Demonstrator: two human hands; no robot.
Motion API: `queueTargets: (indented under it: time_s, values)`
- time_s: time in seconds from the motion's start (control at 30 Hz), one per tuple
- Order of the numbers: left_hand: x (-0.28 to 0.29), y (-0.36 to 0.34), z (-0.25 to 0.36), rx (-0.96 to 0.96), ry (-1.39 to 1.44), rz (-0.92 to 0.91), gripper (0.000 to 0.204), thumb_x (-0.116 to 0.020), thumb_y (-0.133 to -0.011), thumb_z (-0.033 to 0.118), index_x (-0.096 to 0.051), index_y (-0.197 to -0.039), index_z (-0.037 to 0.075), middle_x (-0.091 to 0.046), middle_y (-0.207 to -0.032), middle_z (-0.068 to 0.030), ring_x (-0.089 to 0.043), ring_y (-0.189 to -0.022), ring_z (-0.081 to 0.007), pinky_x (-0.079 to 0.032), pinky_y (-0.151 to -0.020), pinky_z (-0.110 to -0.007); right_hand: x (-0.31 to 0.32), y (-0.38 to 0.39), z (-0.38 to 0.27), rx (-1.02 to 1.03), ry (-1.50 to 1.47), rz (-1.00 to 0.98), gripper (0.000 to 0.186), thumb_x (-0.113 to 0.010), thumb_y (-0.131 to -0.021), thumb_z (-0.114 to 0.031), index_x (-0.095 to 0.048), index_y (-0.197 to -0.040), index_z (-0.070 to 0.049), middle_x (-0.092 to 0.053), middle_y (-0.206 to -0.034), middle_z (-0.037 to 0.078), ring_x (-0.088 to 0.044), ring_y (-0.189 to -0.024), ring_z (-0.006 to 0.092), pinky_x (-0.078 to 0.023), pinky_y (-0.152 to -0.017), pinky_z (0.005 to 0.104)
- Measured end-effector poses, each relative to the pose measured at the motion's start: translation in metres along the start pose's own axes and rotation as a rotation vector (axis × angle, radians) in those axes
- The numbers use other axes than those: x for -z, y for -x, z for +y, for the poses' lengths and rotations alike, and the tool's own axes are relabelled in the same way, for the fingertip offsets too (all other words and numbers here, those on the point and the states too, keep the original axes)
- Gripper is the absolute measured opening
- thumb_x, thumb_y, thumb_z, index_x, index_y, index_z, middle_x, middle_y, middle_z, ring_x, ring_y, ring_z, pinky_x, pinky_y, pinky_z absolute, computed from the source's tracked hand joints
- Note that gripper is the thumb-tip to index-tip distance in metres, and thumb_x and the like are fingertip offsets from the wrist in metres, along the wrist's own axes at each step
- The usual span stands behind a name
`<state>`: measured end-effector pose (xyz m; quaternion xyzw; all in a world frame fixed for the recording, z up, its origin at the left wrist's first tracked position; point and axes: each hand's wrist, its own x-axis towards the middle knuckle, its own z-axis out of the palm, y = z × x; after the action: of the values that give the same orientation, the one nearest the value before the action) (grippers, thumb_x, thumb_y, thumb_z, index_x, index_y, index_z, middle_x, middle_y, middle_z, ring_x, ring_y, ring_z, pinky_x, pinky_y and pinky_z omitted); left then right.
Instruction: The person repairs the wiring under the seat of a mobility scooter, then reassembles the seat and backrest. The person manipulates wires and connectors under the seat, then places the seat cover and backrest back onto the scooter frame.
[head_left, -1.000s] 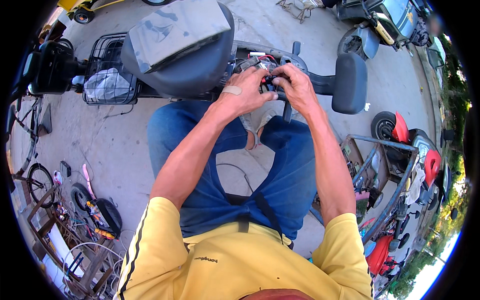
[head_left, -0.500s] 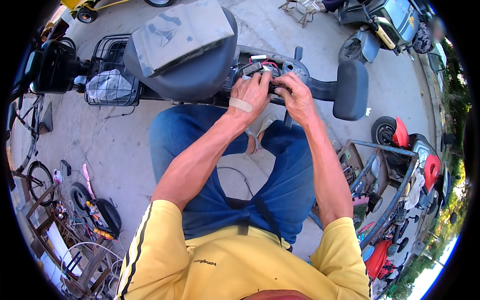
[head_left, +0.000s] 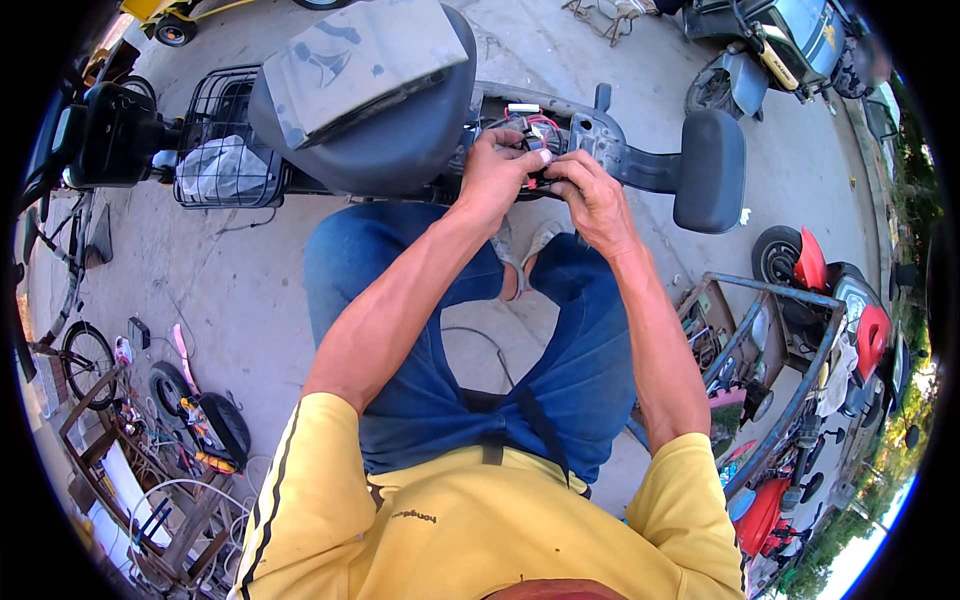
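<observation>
Both of my hands work in the open frame bay (head_left: 485, 103) of an electric scooter, among red and dark wires (head_left: 541, 121). My left hand (head_left: 492, 182) is curled in from the left, its thumb and fingers closed around wires. My right hand (head_left: 597, 200) pinches wires just beside the left thumb. A small red piece (head_left: 532, 183) shows between the two hands; its exact kind is hidden by fingers. A white connector (head_left: 523, 108) lies at the far side of the bay.
Left of the bay is the black seat (head_left: 400, 165) with a dusty grey box (head_left: 365, 65) on it. A wire basket (head_left: 215, 130) stands further left, a padded backrest (head_left: 710, 170) to the right. A blue metal frame rack (head_left: 775, 290) and scrap parts (head_left: 205, 430) lie around.
My left hand has turned and its thumb now spreads toward the right hand. The red piece has come into view between them. The right hand has shifted slightly nearer to me.
</observation>
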<state>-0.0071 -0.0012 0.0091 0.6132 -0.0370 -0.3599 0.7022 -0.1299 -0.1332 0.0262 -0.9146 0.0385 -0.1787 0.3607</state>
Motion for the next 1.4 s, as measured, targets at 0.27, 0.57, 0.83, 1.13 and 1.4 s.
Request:
queueTargets:
  time_s: [0.27,0.57,0.83,1.13,1.4]
  values:
    - [0.007,0.023,0.023,-0.146,-0.054,-0.046,0.07,-0.074,-0.082,0.003,-0.05,-0.147,-0.007,-0.073,-0.097,-0.0087,-0.067,-0.089,-0.0135,-0.051,-0.082,-0.028,-0.001,-0.006,-0.002,-0.036,0.028,0.042,0.024,-0.068,-0.088,0.005,-0.067,-0.11,-0.004,-0.067,-0.105,0.013,-0.068,-0.096,0.0365,-0.054,-0.081,0.0433]
    - [0.015,0.059,0.032,-0.297,-0.605,-0.275,0.047,-0.071,-0.09,0.008,-0.061,-0.135,-0.002,-0.071,-0.099,-0.0129,-0.069,-0.088,-0.0186,-0.057,-0.085,-0.034,-0.002,-0.012,0.008,-0.121,0.024,0.146,0.021,-0.068,-0.089,0.003,-0.068,-0.109,-0.004,-0.068,-0.099,0.013,-0.069,-0.088,0.0332,-0.054,-0.077,0.0401]
    - [0.014,0.033,0.002,-0.619,-0.803,-0.115,0.028,-0.072,-0.097,0.017,-0.066,-0.115,-0.003,-0.059,-0.115,-0.0151,-0.066,-0.081,-0.0293,-0.054,-0.078,-0.042,0.002,-0.015,0.007,-0.101,-0.029,0.151,0.02,-0.068,-0.088,0.005,-0.068,-0.106,-0.002,-0.069,-0.098,0.012,-0.069,-0.088,0.0318,-0.054,-0.079,0.0384]
    - [0.011,0.004,0.014,-0.429,-0.955,-0.261,0.033,-0.074,-0.095,0.024,-0.064,-0.116,0.002,-0.067,-0.108,-0.015,-0.069,-0.088,-0.0346,-0.054,-0.079,-0.047,0.009,-0.012,0.009,-0.039,-0.031,0.034,0.023,-0.069,-0.088,0.004,-0.069,-0.109,-0.002,-0.068,-0.102,0.012,-0.068,-0.094,0.0328,-0.054,-0.081,0.0394]
    - [0.009,0.015,0.014,-0.664,-1.259,-0.138,0.02,-0.061,-0.103,0.022,-0.063,-0.11,0.003,-0.064,-0.104,-0.0139,-0.068,-0.092,-0.0427,-0.053,-0.073,-0.054,0.016,-0.02,0.002,-0.096,-0.012,-0.094,0.024,-0.07,-0.09,-0.003,-0.069,-0.114,-0.005,-0.065,-0.103,0.013,-0.066,-0.095,0.0357,-0.052,-0.08,0.0428]
